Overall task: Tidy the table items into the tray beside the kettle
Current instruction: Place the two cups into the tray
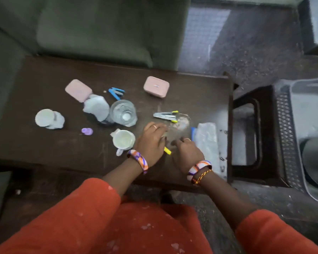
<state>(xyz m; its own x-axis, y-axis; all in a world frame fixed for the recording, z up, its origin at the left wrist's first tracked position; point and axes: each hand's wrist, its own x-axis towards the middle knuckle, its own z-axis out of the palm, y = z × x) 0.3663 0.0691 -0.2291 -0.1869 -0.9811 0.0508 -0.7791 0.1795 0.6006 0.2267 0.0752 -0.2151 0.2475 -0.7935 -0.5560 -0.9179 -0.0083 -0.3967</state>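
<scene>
Though cluttered, dark table (44,79) beside sofa (90,24)

Dark wooden table (191,88) bears pink boxes (156,86), cups (123,139), staplers (164,115).

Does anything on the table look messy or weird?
Yes. Two crumpled tissues lie among the dishes: one beside the clear glass, one tucked under a white cup. A shiny, wet-looking patch sits just beyond the hands, maybe a spill or clear wrap; the blur hides which.
</scene>
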